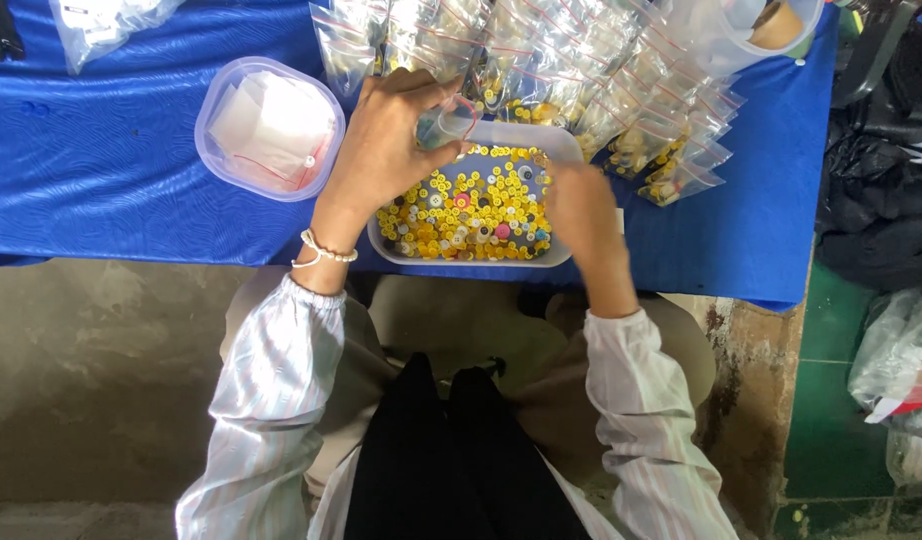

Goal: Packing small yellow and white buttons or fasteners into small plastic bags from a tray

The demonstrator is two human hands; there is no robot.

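The left hand (381,140) is pinched on a small clear bag (443,126), holding it just above the far left corner of a white tray (556,258). The tray sits on the blue counter (111,170) and is full of buttons (481,210), mostly yellow. The right hand (579,205) reaches into the right side of the tray, fingers curled down among the buttons; I cannot tell whether they hold any. A round tub (213,150) of paper slips stands left of the tray. Filled bags (581,70) lie just beyond it.
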